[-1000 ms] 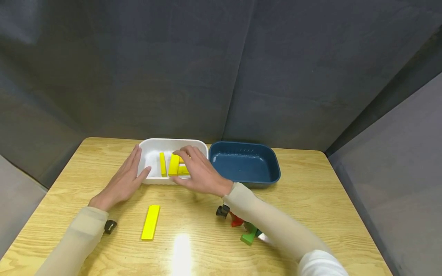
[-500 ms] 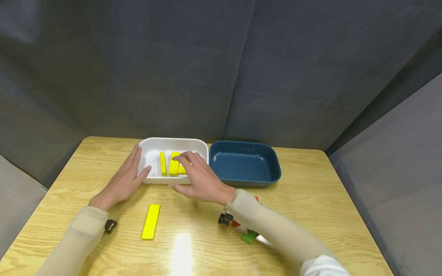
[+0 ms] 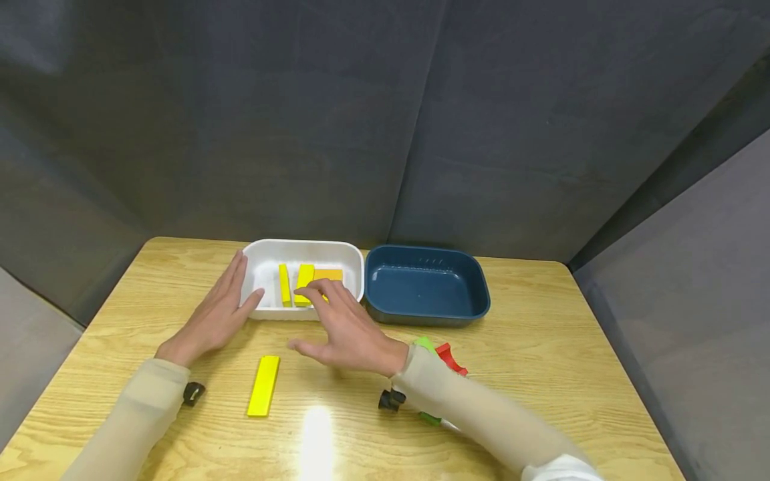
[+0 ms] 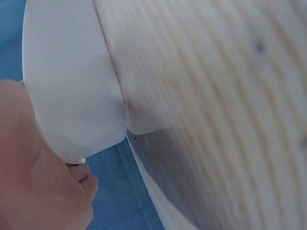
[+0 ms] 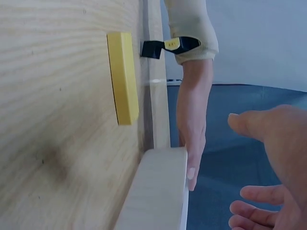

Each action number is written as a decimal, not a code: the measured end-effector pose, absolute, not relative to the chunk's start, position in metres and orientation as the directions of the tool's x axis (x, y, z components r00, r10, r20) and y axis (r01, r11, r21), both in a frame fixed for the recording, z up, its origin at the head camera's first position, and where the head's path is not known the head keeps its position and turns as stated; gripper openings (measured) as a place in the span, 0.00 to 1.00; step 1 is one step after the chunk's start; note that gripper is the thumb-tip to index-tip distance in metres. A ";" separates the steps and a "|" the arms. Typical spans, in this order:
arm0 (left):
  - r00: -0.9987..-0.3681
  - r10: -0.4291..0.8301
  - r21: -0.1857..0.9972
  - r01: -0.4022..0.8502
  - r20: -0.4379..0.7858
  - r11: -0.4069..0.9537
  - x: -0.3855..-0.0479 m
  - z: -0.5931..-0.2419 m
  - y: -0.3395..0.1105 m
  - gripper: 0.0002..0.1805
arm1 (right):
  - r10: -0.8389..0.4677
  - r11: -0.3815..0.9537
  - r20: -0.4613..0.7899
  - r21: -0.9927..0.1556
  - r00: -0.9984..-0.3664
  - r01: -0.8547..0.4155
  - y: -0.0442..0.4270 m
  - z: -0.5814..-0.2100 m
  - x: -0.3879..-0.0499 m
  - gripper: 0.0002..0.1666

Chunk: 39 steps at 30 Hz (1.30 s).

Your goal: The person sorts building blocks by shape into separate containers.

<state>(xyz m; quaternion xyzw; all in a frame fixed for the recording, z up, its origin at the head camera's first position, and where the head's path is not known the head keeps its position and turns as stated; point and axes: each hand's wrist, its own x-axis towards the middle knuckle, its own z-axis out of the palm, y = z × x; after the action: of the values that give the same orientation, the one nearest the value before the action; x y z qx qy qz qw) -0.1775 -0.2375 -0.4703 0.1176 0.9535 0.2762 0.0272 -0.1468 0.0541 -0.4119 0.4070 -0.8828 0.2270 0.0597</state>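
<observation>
A white plastic container [image 3: 260, 275] stands near the back of the table, with yellow blocks [image 3: 285, 285] and an orange block [image 3: 327, 274] inside. Along its left end lies my left hand [image 3: 212, 319], fingers straight and touching the rim. My right hand [image 3: 353, 337] hovers over the front rim, thumb and fingers spread apart and holding nothing; it hides part of the blocks. In the right wrist view, those spread fingers [image 5: 261, 194] also have nothing between them. A flat yellow block [image 3: 263, 386] lies on the table in front of the container.
A dark blue container [image 3: 427, 287] stands directly right of the white one. Under and beside the right forearm lie a red arched block [image 3: 450, 359], a light green piece [image 3: 424, 343] and a dark green piece [image 3: 430, 418], partly hidden. Grey cloth [image 3: 289, 120] hangs behind the table.
My right hand has come away from the blocks, back toward the front rim, and its fingers have spread. The orange block shows more. My left hand stays where it was.
</observation>
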 end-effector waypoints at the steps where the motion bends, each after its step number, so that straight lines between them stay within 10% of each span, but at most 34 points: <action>1: -0.971 0.240 0.533 0.211 0.015 0.819 -0.177 -0.470 -0.238 0.49 | -0.693 0.566 0.291 -0.348 -0.660 -0.747 0.054 -0.412 -0.145 0.47; 39: -0.971 0.240 0.532 0.213 0.019 0.820 -0.177 -0.471 -0.238 0.49 | -0.742 0.575 0.129 -0.382 -0.658 -0.724 0.028 -0.449 -0.100 0.57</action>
<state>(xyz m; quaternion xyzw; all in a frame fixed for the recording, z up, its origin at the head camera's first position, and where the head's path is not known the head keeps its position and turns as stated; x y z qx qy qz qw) -0.1771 -0.2380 -0.4706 0.1188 0.9535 0.2759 0.0242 -0.0998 0.0278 -0.4488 0.4132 -0.8871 0.2048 -0.0224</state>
